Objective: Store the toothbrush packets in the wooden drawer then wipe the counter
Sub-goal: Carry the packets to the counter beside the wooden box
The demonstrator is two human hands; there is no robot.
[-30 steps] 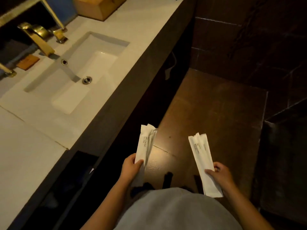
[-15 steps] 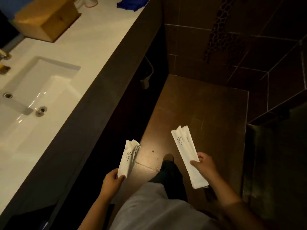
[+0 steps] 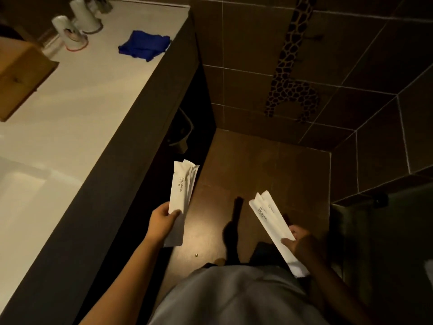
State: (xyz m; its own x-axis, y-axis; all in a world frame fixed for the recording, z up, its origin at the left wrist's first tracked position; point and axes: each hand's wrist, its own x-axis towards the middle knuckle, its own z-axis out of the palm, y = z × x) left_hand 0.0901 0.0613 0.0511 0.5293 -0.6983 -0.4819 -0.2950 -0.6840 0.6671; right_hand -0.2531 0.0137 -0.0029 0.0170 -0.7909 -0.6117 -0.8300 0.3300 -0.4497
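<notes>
- Evidently, the storing step was in hand: both batches of toothbrush packets were off the counter [image 3: 77, 95] and carried low in front of the person, none of them yet in the wooden drawer box [image 3: 22, 73].
- The left hand [image 3: 161, 222] was closed around the lower part of one white bundle of packets [image 3: 181, 195], thumb across its face, and held it close beside the counter's dark front edge.
- The right hand [image 3: 302, 245] gripped a second bundle [image 3: 271, 227] near its lower end, fingers wrapped behind and thumb on top; this one hung farther out from the counter, over the brown floor.
- The wooden drawer box sat on the counter, toward the wall side from the left-hand bundle and well apart from it.
- Next, I judged, a hand would have to be freed, or the bundles joined in one hand, so the drawer could be pulled open and the packets laid inside.
- A crumpled blue cloth [image 3: 145, 46] lay on the counter near its far corner, beside two white cups [image 3: 77, 24], a likely tool for the wiping.
- The box was cut off by the frame's left edge, so its drawer front was hard to read.
- The packet count in each bundle could not be told, and the right hand lay in deep shadow.
</notes>
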